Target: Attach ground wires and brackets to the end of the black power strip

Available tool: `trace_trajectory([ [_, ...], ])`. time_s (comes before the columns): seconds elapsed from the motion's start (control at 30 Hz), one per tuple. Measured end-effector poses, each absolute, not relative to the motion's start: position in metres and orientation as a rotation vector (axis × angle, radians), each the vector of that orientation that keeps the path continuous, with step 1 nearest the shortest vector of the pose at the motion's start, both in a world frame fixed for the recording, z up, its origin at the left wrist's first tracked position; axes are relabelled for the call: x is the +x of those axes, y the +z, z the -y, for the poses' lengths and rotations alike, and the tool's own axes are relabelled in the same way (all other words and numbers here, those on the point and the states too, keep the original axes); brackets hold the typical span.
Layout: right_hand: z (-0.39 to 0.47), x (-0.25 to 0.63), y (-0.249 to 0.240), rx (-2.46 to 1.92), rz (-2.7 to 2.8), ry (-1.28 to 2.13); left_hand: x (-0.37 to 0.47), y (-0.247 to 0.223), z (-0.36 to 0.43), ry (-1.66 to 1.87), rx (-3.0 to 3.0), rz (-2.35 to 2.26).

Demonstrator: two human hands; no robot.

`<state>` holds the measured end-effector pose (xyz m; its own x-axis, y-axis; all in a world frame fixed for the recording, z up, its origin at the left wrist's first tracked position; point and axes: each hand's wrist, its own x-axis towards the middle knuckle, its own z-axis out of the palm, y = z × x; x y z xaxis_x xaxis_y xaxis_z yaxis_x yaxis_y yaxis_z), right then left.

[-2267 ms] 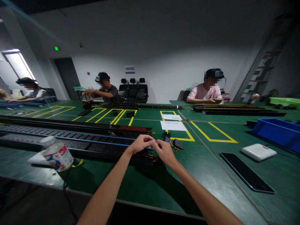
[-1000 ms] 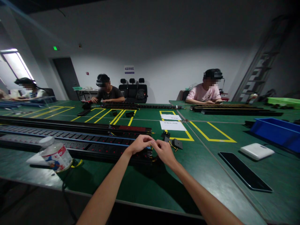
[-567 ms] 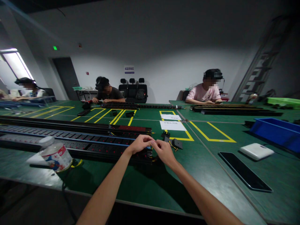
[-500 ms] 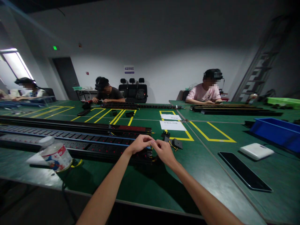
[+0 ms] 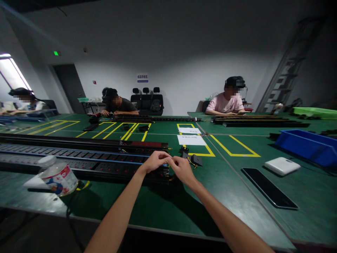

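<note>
My left hand (image 5: 156, 161) and my right hand (image 5: 182, 168) meet at the fingertips over the right end of long black strips with rows of red-marked units (image 5: 110, 166). Both hands are closed in a pinch. Whatever lies between the fingers is too small or too hidden to name. Thin wires and small parts show at the strip's end, just below the hands. Right of my right hand lies a small black block (image 5: 196, 160) with a yellow wire, beside another small black part (image 5: 184, 151).
A clear plastic jar (image 5: 58, 177) stands front left. To the right lie a dark phone (image 5: 268, 188), a white box (image 5: 282, 165) and a blue bin (image 5: 308, 149). White paper sheets (image 5: 191, 140) lie beyond my hands. Several people sit across the green table.
The whole view has shifted slightly, so the table things appear a little further left. My hands keep almost the same pinch at the strip's end.
</note>
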<state>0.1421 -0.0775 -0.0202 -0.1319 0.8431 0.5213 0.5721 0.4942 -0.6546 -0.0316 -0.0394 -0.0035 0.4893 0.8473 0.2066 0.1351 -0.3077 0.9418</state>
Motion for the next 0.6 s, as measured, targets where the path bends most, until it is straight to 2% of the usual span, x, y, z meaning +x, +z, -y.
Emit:
trace_trajectory([
  [0.6,0.0785,0.1412,-0.0163,-1.232,1.827,0.343,-0.0309,0.0054,0.0422,0.883,1.758,-0.852],
])
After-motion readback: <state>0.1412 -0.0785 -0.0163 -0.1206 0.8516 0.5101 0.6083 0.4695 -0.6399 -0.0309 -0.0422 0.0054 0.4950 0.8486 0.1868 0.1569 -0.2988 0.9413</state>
